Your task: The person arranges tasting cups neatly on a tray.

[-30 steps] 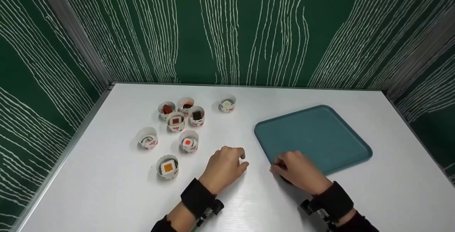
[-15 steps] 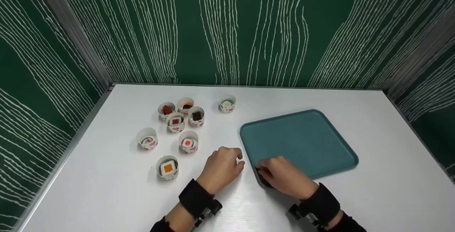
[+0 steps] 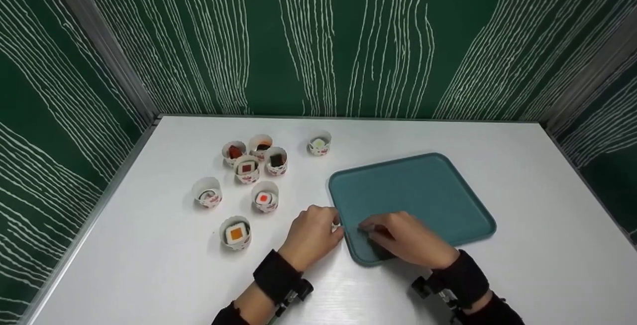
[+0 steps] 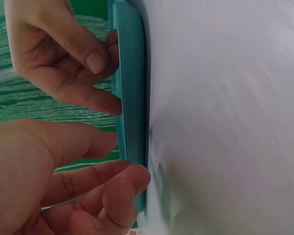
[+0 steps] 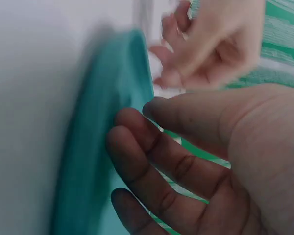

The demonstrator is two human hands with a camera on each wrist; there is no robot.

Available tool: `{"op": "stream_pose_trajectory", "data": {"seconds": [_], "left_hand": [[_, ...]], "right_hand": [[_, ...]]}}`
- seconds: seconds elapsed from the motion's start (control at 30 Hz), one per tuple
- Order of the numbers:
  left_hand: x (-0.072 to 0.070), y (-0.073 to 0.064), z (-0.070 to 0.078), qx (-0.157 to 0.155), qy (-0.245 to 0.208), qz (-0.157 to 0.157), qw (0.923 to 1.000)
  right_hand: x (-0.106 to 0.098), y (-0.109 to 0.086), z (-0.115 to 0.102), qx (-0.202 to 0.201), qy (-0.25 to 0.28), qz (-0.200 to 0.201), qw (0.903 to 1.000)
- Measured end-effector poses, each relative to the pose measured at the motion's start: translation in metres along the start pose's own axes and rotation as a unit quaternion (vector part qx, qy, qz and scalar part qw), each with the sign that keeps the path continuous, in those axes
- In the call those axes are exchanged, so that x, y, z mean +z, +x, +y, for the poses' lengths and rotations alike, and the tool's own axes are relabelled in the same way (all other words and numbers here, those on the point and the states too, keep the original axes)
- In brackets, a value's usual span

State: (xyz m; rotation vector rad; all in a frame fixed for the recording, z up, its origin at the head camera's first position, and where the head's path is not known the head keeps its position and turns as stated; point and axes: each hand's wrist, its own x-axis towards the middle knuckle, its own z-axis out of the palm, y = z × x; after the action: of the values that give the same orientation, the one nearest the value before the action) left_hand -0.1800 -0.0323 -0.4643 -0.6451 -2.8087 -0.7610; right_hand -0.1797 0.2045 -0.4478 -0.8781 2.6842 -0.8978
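A teal rectangular tray [image 3: 413, 190] lies slanted on the white table, right of centre in the head view. My right hand [image 3: 410, 238] is over its near left corner, fingers loosely bent; in the right wrist view the thumb and fingertips [image 5: 125, 147] are apart with nothing between them, beside the tray's rim [image 5: 88, 161]. My left hand [image 3: 311, 233] is just outside the tray's left edge, fingers loosely curled around nothing. From the left wrist view, its fingertips [image 4: 139, 176] come right at the tray's side wall [image 4: 132, 98], which runs beside both hands.
Several printed paper cups stand on the left, with sushi-like pieces inside. The nearest cup [image 3: 235, 240] has an orange-centred piece; another cup [image 3: 319, 150] stands apart near the back. Green walls with white streaks [image 3: 268, 41] rise behind the table and at both sides.
The tray has slid left toward my left hand, with my right hand at its near left edge. Since then the right hand has shifted inward over the tray. My left hand has hardly moved.
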Motion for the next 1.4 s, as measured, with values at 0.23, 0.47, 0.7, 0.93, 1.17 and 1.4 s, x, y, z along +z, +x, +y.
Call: {"op": "stream_pose_trajectory", "data": {"seconds": [0.23,0.47,0.7,0.93,1.17,1.4], "left_hand": [[0.002,0.0,0.002,-0.02,-0.01,-0.018,0.9996],[0.005,-0.001,0.002,-0.024,-0.006,-0.02,0.9995],[0.008,-0.002,0.001,-0.028,-0.007,-0.017,0.9994],[0.011,0.0,0.004,-0.038,-0.032,-0.041,0.9979],[0.011,0.0,0.004,-0.026,-0.023,-0.037,0.9987],[0.01,0.003,0.005,-0.023,-0.016,-0.031,0.9991]], "right_hand": [[-0.04,-0.027,0.036,0.08,-0.004,0.071,0.9942],[-0.072,-0.058,0.074,0.149,-0.038,0.15,0.9767],[-0.083,-0.075,0.106,0.19,-0.051,0.215,0.9565],[-0.093,-0.092,0.13,0.243,-0.045,0.216,0.9447],[-0.097,-0.096,0.141,0.267,-0.037,0.16,0.9497],[-0.095,-0.092,0.145,0.261,-0.034,0.136,0.9551]]}}
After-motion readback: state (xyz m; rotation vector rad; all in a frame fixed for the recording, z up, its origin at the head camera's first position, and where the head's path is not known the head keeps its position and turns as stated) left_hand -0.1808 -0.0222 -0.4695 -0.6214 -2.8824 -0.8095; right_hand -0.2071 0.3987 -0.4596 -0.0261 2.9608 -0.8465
